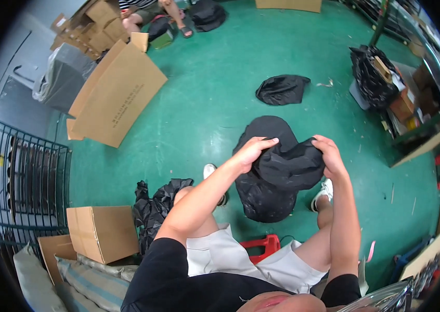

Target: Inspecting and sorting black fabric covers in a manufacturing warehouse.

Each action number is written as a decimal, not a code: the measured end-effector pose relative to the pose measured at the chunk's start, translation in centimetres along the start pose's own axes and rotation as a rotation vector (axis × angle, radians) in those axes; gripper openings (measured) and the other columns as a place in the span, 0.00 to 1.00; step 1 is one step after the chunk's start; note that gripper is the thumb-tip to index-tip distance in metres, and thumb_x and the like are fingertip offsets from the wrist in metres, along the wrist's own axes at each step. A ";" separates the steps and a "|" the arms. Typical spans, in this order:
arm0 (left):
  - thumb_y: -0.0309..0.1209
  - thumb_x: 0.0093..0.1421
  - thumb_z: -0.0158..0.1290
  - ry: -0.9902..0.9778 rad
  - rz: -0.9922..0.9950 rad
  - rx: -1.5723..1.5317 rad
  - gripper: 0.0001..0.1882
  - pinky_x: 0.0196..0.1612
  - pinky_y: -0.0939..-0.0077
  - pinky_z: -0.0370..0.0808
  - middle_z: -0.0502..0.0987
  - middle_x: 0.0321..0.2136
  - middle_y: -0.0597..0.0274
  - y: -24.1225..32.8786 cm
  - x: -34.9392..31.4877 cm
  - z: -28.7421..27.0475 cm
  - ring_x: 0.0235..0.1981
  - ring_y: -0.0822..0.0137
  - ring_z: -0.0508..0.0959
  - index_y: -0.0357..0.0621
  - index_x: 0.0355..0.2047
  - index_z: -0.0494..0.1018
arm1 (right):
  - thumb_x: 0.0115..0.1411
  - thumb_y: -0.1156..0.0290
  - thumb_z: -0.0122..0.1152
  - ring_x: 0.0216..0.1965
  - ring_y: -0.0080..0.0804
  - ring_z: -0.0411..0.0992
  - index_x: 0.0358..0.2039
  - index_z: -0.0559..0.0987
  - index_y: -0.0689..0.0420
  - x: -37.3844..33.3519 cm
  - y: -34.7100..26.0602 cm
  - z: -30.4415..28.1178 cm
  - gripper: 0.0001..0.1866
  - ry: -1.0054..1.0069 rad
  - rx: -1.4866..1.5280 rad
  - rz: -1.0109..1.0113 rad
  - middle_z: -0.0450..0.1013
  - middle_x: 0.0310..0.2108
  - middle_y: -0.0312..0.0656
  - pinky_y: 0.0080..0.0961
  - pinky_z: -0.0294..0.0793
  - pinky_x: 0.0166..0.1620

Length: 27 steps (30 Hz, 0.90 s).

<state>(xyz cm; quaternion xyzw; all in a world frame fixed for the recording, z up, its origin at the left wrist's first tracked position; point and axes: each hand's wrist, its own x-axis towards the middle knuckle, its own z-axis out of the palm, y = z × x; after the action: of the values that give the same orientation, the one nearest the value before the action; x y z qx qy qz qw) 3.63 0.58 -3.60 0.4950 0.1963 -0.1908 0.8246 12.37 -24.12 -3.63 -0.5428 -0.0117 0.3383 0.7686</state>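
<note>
Between my two hands a piece of thin black fabric, shaped like a loose bag or cover, is stretched out above the floor. My left hand pinches its left edge, thumb on top. On the other side, my right hand grips the upper right edge with bent fingers. Under and beyond it lie more black fabric pieces, a rounded one at the far side and a crumpled one between my feet. Another flat black fabric piece lies farther ahead on the green floor, touched by neither hand.
A red stool is beneath me. At left are a black plastic bag, a small carton, a wire rack and a large cardboard box. A filled black bag stands by shelving at right. Another person sits far left.
</note>
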 end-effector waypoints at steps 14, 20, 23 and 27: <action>0.24 0.48 0.67 -0.337 0.171 0.300 0.40 0.63 0.69 0.64 0.74 0.56 0.59 1.3 -2.6 -0.2 0.57 0.66 0.72 0.35 0.62 0.64 | 0.64 0.72 0.51 0.30 0.27 0.74 0.38 0.76 0.61 0.3 -0.2 -1.7 0.07 0.156 0.194 -0.025 0.74 0.29 0.37 0.24 0.77 0.38; 0.23 0.46 0.67 -0.414 0.161 -0.057 0.38 0.57 0.69 0.73 0.78 0.50 0.54 1.5 -3.0 -1.5 0.50 0.64 0.78 0.30 0.58 0.66 | 0.64 0.73 0.50 0.32 0.29 0.76 0.40 0.75 0.62 -0.4 -1.5 -0.9 0.09 0.039 0.297 -0.005 0.77 0.34 0.40 0.26 0.78 0.40; 0.24 0.45 0.68 -0.432 0.193 -0.171 0.35 0.56 0.70 0.74 0.79 0.47 0.55 2.0 -3.3 -1.8 0.47 0.64 0.80 0.29 0.55 0.69 | 0.63 0.72 0.51 0.36 0.33 0.78 0.42 0.74 0.64 -1.3 -2.4 -0.6 0.10 -0.026 0.422 -0.120 0.77 0.36 0.43 0.31 0.79 0.46; 0.21 0.50 0.65 -0.438 0.132 0.012 0.24 0.52 0.73 0.75 0.81 0.43 0.59 1.7 -2.4 -1.9 0.44 0.69 0.80 0.31 0.49 0.75 | 0.63 0.73 0.51 0.36 0.32 0.78 0.41 0.74 0.66 -1.6 -2.6 -2.0 0.11 -0.258 0.447 -0.207 0.78 0.36 0.46 0.26 0.78 0.44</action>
<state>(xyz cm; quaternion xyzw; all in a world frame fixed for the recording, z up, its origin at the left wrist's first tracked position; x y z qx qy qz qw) 2.18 3.26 -1.94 0.4587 -0.0214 -0.2404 0.8552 13.21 -27.06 -1.70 -0.3081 -0.0900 0.3188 0.8918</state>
